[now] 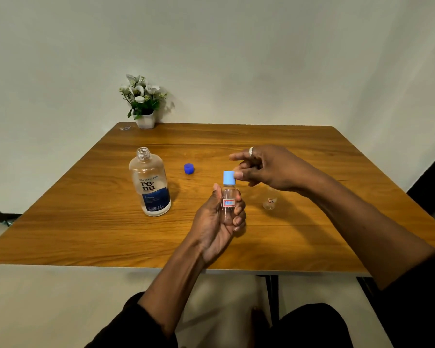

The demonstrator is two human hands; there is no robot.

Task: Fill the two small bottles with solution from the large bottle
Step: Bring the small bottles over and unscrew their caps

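Left hand (219,222): wraps small bottle (228,204), upright.
Right hand (266,169): my thumb on its cap (228,177) — pinch or not, I cannot tell.
Large bottle (151,187): uncapped, part full (clear liquid), standing left.
Second small bottle (270,200): beneath my right wrist.

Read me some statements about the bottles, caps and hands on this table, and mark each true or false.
1. The large bottle stands upright with its neck open. True.
2. The left hand grips a small bottle that wears a light blue cap. True.
3. The dark blue cap lies on the floor. False: it lies on the table, right of the large bottle.
4. The right hand holds the second small bottle. False: that bottle stands on the table beyond the right forearm.
5. The flower pot sits at the table's near edge. False: it is at the far left corner.
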